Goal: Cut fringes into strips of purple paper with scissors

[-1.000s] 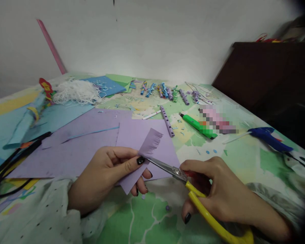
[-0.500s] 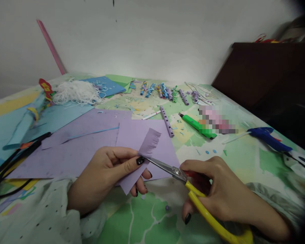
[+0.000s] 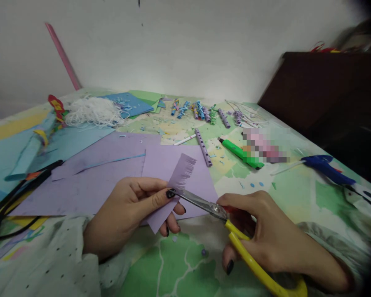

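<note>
My left hand (image 3: 136,208) pinches a strip of purple paper (image 3: 181,171) between thumb and fingers. The strip's right edge is cut into a fine fringe at its upper part, while its lower end hangs uncut below the thumb. In my right hand (image 3: 266,231) is a pair of scissors (image 3: 250,258) with yellow handles, my fingers through the loops. The blades lie across the strip close to my left thumbnail, nearly closed. Beneath the strip rests a lilac paper sheet (image 3: 156,163), and a spotted purple paper tube (image 3: 203,147) lies just beyond.
A green utility knife (image 3: 241,153) and a blue glue gun (image 3: 327,169) lie at the right. Several small decorated rolls (image 3: 199,110) line the back. White yarn (image 3: 92,112), a light-blue paper tube (image 3: 24,159) and black-handled scissors (image 3: 34,177) sit at the left. A dark cabinet (image 3: 327,90) borders the table's right side.
The scissor blades and the strip have shifted only slightly, the strip's fringed top moving a little upward. Both hands keep their hold.
</note>
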